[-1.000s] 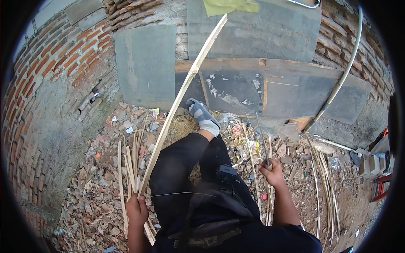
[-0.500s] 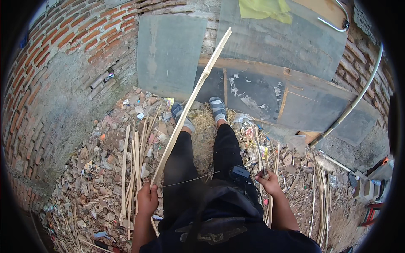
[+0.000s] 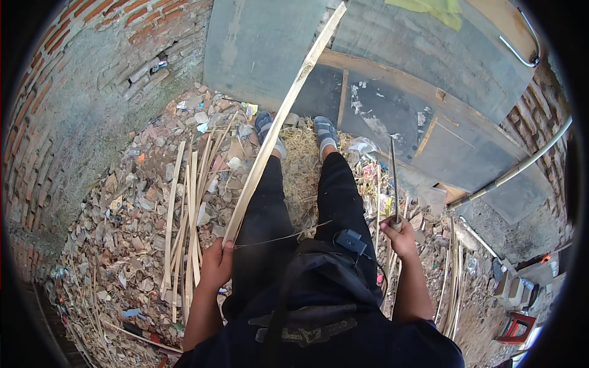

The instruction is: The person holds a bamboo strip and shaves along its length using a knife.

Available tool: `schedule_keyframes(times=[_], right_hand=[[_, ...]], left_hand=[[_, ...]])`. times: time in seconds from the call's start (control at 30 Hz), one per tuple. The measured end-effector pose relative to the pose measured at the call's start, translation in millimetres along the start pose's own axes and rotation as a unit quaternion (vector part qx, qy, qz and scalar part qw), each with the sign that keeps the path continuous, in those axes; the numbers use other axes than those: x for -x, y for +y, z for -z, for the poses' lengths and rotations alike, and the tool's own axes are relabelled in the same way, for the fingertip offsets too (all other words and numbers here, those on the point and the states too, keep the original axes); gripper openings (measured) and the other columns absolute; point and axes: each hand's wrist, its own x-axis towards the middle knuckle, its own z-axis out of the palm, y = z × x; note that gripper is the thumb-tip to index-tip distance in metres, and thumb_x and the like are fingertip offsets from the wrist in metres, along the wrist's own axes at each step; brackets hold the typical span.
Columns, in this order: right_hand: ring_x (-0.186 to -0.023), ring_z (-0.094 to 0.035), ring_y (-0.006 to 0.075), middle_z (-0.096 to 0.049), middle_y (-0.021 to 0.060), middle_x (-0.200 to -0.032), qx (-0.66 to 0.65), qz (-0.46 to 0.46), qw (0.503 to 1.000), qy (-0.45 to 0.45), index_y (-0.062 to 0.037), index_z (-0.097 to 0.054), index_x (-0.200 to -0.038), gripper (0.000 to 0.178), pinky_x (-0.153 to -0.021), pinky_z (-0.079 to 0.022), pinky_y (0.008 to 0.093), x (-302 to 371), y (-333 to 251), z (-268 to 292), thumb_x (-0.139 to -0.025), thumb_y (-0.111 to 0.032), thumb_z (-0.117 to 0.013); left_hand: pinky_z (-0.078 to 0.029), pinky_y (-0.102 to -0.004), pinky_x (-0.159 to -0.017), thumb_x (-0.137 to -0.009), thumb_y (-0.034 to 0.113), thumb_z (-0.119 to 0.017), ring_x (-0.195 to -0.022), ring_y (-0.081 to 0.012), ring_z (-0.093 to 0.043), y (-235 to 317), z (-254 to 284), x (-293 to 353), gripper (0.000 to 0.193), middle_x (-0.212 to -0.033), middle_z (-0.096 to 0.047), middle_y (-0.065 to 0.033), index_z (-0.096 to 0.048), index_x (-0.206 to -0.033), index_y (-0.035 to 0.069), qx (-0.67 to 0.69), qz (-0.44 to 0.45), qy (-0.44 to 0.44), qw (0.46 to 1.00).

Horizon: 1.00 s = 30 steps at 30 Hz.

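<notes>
My left hand (image 3: 217, 264) is closed around the lower end of a long pale bamboo strip (image 3: 270, 140). The strip slants up and away to the right, past my left leg, with its far end near the grey panels. A thin dark sliver (image 3: 283, 238) sticks out sideways beside that hand and crosses my lap; where it joins is unclear. In my right hand (image 3: 400, 238) is a knife with a narrow dark blade (image 3: 393, 178), gripped by its light handle, tip pointing away from me. Blade and strip are well apart.
Several cut strips (image 3: 191, 214) lie on rubble at my left, and more thin strips (image 3: 455, 279) lie at right. A brick wall (image 3: 92, 92) stands left; grey panels (image 3: 264, 49) stand ahead. A pole (image 3: 521, 162) leans at right, near a red stool (image 3: 516, 328). A small box (image 3: 350, 240) rests on my lap.
My right hand has risen slightly, and the knife has turned so its blade stands out more plainly. The left hand keeps its hold on the bamboo strip. The whole view has shifted a little.
</notes>
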Motion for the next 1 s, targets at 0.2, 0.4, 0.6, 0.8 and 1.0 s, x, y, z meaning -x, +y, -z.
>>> schedule_keyframes(times=[0.2,0.4,0.6,0.8,1.0], right_hand=[[-0.078,-0.060,0.0092,-0.068,-0.0001,-0.083,-0.061,0.045,0.997,-0.028,-0.0022,-0.072,-0.097,0.019,-0.074,-0.049,0.0280,-8,-28,-14,-0.089,-0.018,-0.079],[-0.088,-0.062,0.0115,-0.068,0.0028,-0.095,-0.119,0.075,0.984,-0.113,-0.0016,-0.071,-0.099,0.020,-0.079,-0.049,0.0299,-16,-94,-20,-0.087,-0.015,-0.080],[-0.115,-0.058,0.0280,-0.062,0.0152,-0.124,0.028,0.273,0.962,0.014,-0.0006,-0.065,-0.087,0.019,-0.096,-0.045,0.0391,-25,-139,-12,-0.078,-0.008,-0.080],[-0.129,-0.053,0.0401,-0.063,0.0158,-0.131,0.277,0.362,0.890,0.026,0.0001,-0.066,-0.084,0.024,-0.104,-0.044,0.0481,-23,-156,27,-0.067,-0.007,-0.081],[-0.092,-0.069,0.0372,-0.072,0.0177,-0.096,0.312,0.238,0.915,-0.089,-0.0032,-0.070,-0.090,0.026,-0.087,-0.053,0.0443,-6,-166,40,-0.067,-0.010,-0.080]], left_hand=[[-0.045,-0.0401,-0.060,-0.103,0.031,-0.056,-0.063,-0.0297,-0.061,34,-22,-11,0.034,-0.068,-0.059,-0.0176,-0.060,-0.089,-0.001,0.025,0.027,-0.088,0.995],[-0.048,-0.0464,-0.063,-0.099,0.031,-0.062,-0.069,-0.0402,-0.064,85,-35,-36,0.032,-0.073,-0.062,-0.0224,-0.059,-0.090,0.000,-0.023,0.002,-0.153,0.988],[-0.050,-0.0535,-0.067,-0.097,0.029,-0.062,-0.077,-0.0466,-0.065,123,-38,-63,0.029,-0.081,-0.066,-0.0246,-0.059,-0.092,0.000,-0.183,-0.065,-0.167,0.967],[-0.050,-0.0518,-0.066,-0.098,0.026,-0.060,-0.075,-0.0404,-0.065,161,-7,-92,0.024,-0.078,-0.066,-0.0177,-0.058,-0.089,0.004,-0.304,-0.176,-0.187,0.917],[-0.052,-0.0482,-0.065,-0.095,0.026,-0.062,-0.076,-0.0365,-0.067,188,11,-110,0.021,-0.079,-0.067,-0.0138,-0.060,-0.090,0.007,-0.344,-0.287,-0.218,0.867]])
